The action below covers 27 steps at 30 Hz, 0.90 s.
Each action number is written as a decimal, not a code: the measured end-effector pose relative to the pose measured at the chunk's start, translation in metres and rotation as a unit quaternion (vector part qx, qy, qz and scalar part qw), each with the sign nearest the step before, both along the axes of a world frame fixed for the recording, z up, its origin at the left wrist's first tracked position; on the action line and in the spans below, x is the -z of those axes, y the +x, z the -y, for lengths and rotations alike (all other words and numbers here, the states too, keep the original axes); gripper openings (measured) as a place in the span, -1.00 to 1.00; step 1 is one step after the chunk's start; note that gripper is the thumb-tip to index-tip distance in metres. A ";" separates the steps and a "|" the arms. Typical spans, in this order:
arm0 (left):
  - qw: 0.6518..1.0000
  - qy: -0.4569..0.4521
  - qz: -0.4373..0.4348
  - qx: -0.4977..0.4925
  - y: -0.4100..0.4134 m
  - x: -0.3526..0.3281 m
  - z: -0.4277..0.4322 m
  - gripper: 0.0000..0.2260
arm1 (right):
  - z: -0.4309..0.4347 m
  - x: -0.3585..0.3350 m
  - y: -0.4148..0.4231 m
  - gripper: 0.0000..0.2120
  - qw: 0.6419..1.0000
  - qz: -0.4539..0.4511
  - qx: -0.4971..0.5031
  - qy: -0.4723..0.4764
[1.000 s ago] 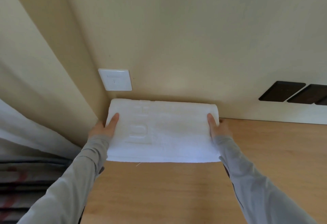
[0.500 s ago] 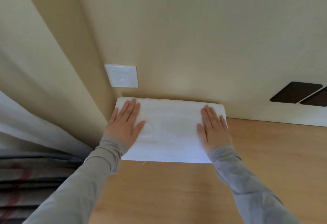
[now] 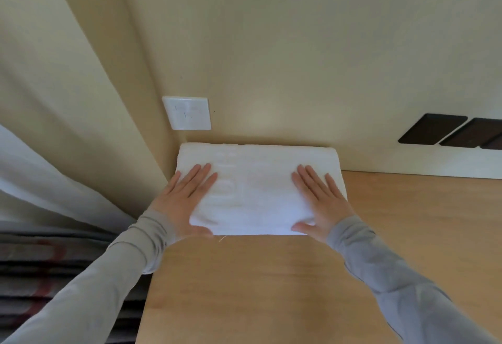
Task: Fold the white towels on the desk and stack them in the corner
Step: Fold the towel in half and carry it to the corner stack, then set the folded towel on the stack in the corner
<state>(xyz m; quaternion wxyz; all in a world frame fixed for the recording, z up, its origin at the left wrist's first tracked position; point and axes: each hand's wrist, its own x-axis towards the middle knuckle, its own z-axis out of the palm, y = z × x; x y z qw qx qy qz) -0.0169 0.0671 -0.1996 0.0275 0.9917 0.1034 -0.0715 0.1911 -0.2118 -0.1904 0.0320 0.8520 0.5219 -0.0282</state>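
**Left hand** (image 3: 182,205): we lay it flat, palm down, on the towel's left end. The fingers are straight and slightly spread and grip nothing.

**Right hand** (image 3: 323,203): it mirrors this on the right end, with the thumb along the near edge and nothing clasped.

**Purpose, as we judge it:** we press at both ends to flatten the fold and seat the piece squarely in its place.

**White towel** (image 3: 258,194): it lies folded on the desk (image 3: 271,289) in the far left corner. Its far edge is against the back wall and its left end is close to the side wall.
- Long axis: left to right, parallel to the back wall.
- Rounded edge toward the wall, thinner edge toward us.
- We cannot tell whether another towel lies beneath.

**Surroundings:**
- wall plate (image 3: 187,112) just above the corner
- curtain (image 3: 54,180) to the left
- dark panels (image 3: 434,131) well to the right
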 end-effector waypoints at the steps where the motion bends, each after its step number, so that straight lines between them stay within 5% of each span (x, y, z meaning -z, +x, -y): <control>1: 1.000 0.010 -0.016 -0.002 -0.005 0.003 -0.003 0.08 | 0.007 0.004 0.001 0.06 1.000 0.010 0.007 -0.024; 12: 0.991 0.042 -0.128 -0.019 0.002 -0.022 -0.006 0.08 | 0.010 -0.021 -0.004 0.03 0.988 -0.019 0.107 -0.108; 18: 0.999 0.006 -0.046 -0.017 0.018 -0.052 0.045 -0.34 | 0.018 -0.034 -0.049 -0.27 0.987 -0.076 0.145 0.002; 22: 0.999 -0.035 -0.031 0.010 0.038 -0.068 0.086 -0.42 | 0.026 -0.044 -0.070 -0.36 0.970 -0.126 0.195 0.073; 27: 0.998 -0.020 0.017 0.063 0.087 -0.109 0.133 -0.45 | 0.046 -0.079 -0.053 -0.40 0.959 -0.074 0.244 0.120</control>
